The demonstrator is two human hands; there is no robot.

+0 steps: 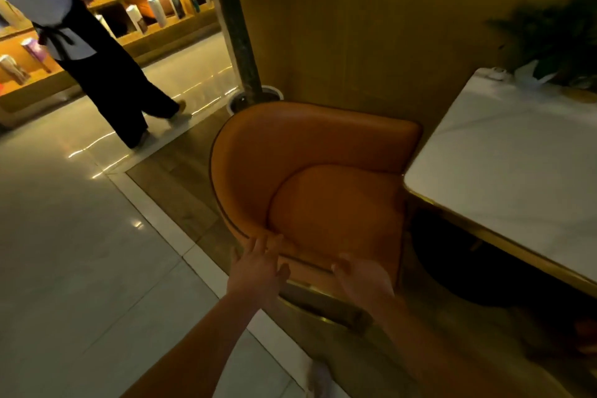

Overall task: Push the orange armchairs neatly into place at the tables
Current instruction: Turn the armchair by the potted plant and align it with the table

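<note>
An orange armchair point(310, 152) with a curved back and a gold base stands beside the white marble table point(504, 171), its seat facing the table's near corner. My left hand point(258, 263) lies with fingers spread against the near rim of the chair. My right hand point(363, 279) rests on the same near arm a little to the right, its fingers curled at the rim; it is blurred.
A person in a white shirt and dark apron point(97, 52) walks on the tiled floor at the left, by lit shelves point(151, 6). A potted tree trunk point(240, 42) stands behind the chair. A wall panel and a plant point(555, 39) lie behind the table.
</note>
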